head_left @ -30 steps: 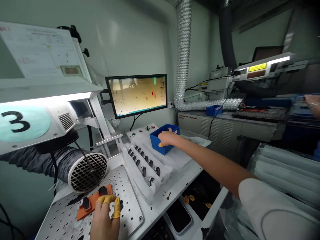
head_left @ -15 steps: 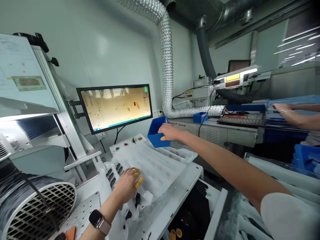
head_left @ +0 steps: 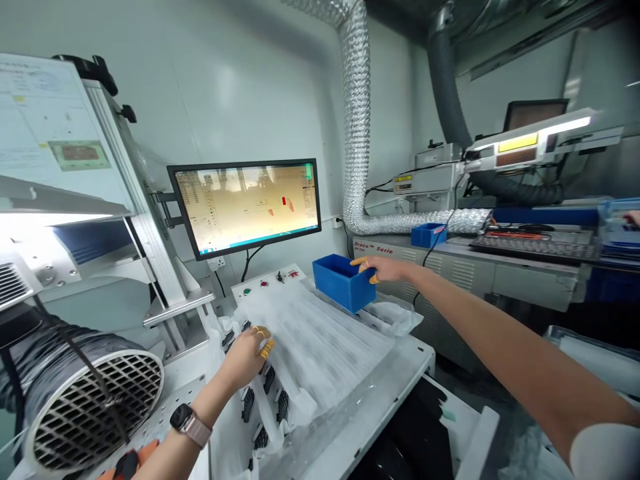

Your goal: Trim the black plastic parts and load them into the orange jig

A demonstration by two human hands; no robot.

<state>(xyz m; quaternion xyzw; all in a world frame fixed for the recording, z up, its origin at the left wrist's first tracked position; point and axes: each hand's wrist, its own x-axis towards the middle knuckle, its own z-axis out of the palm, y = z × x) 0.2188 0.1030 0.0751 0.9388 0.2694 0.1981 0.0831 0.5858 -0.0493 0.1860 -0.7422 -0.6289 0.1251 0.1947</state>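
Note:
A blue plastic bin (head_left: 345, 287) stands upright on the sheet of white translucent film (head_left: 320, 347) near the back of the bench. At the bin's right end is my right hand (head_left: 387, 269), its fingers spread over and beside the rim, with yellow finger covers on some fingertips. My left hand (head_left: 245, 358) rests at the film's left edge with its fingers curled. What lies under those fingers is hidden. Small black mesh-like parts (head_left: 283, 403) lie in rows in the white wrapping around and below my left hand.
A monitor (head_left: 250, 207) is mounted on the wall behind the bench. A round grille (head_left: 100, 413) and a metal stand (head_left: 155, 260) are at the left. A panel of buttons (head_left: 267, 283) borders the film at the back. At the right are a keyboard (head_left: 540, 245) and a smaller blue bin (head_left: 429, 235).
The blue bin has gone from tilted in my right hand to upright on the film, and my right fingers have loosened from its rim. My left hand remains by the black parts. The view has shifted.

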